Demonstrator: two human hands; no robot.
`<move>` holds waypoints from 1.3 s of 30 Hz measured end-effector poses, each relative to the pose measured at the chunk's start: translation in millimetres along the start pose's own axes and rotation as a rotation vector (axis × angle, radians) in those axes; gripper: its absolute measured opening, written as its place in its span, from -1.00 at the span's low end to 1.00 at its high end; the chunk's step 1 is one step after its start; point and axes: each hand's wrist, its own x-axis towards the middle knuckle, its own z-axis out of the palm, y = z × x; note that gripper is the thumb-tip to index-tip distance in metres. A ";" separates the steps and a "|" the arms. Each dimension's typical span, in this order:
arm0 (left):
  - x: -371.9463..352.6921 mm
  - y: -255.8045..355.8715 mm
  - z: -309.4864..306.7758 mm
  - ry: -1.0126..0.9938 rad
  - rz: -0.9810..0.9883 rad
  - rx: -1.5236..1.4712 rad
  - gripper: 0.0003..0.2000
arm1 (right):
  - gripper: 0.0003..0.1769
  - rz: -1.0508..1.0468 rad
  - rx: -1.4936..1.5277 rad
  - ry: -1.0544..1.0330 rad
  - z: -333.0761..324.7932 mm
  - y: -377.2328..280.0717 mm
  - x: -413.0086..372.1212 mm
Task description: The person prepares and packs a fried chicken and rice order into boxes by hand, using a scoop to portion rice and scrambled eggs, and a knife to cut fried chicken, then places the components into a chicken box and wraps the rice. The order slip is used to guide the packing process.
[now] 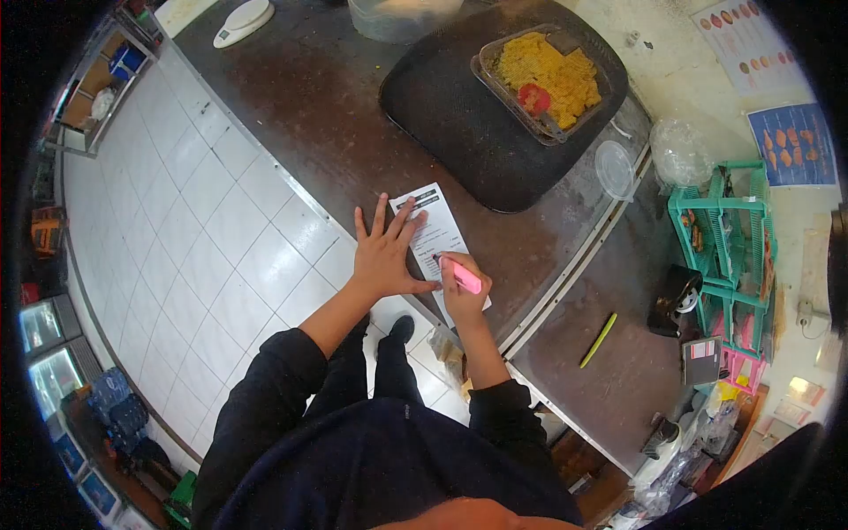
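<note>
A printed sheet of paper [442,231] with dark header bars lies on the brown table [300,115], close to its edge. My left hand [384,258] rests over the sheet's left side with its fingers spread. In my right hand [463,307] is a pink highlighter [467,279], its tip down at the printed lines on the lower half of the sheet. Whether the tip touches the paper is too small to tell. To the right, a yellow-green pen [599,340] lies apart from both hands.
Beyond the paper, a black tray [442,115] carries a clear plastic box [481,75] of yellow food. A round clear lid [614,170] lies beside it. A white scale [243,22] sits far left. Green plastic racks [720,221] stand by the wall, near a black tape dispenser [676,300].
</note>
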 end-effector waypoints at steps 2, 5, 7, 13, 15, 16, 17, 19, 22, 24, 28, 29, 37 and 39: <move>-0.4 -0.9 1.0 0.004 0.003 0.001 -0.02 | -0.93 0.001 -0.062 -0.070 -0.9 -8.8 -1.1; -0.3 -0.8 0.1 0.006 0.005 -0.008 -0.02 | -0.91 0.092 -0.105 -0.097 -3.1 -9.5 -0.8; -0.5 0.1 -1.1 0.012 0.005 -0.032 -0.03 | -0.91 0.089 -0.048 -0.070 -3.3 0.1 -6.5; 0.1 0.1 -1.3 -0.001 0.003 -0.027 -0.03 | -0.89 0.131 -0.079 0.019 -11.0 -0.8 -3.1; 0.7 0.5 0.0 -0.012 0.001 -0.002 -0.02 | -0.88 0.057 -0.120 -0.016 -11.3 -3.2 -4.5; 0.7 0.2 -0.1 -0.019 -0.002 0.012 -0.02 | -0.88 0.009 -0.140 -0.048 -10.9 -3.6 -8.4; 0.9 -0.1 -0.5 -0.014 -0.001 0.004 -0.02 | -0.88 -0.035 -0.159 -0.082 -10.3 -3.7 -11.2; 0.5 1.6 -2.8 -0.008 0.002 -0.015 -0.02 | -0.89 0.159 -0.090 -0.085 -14.1 -7.0 -12.0; 0.2 0.0 0.4 -0.013 0.002 0.023 0.00 | -0.95 0.020 -0.161 -0.149 -16.6 -9.1 -13.3; -0.5 0.7 -0.3 -0.007 0.003 0.005 0.00 | -0.96 -0.029 -0.146 -0.096 -22.9 2.8 -12.9; -1.2 2.4 -1.4 -0.008 0.000 0.003 0.00 | -0.92 -0.196 -0.213 0.295 -66.4 12.0 11.7; -2.6 3.2 -1.4 -0.003 0.001 -0.009 0.00 | -0.79 0.159 -0.181 0.264 -83.4 -2.3 13.5; -7.6 2.0 -0.8 -0.055 0.019 0.116 0.00 | -0.31 -0.042 -0.708 -0.164 -50.8 -37.2 17.8; -10.5 -2.4 2.8 -0.006 0.062 0.050 -0.01 | -0.21 -0.070 -0.683 -0.239 -18.9 -15.0 28.8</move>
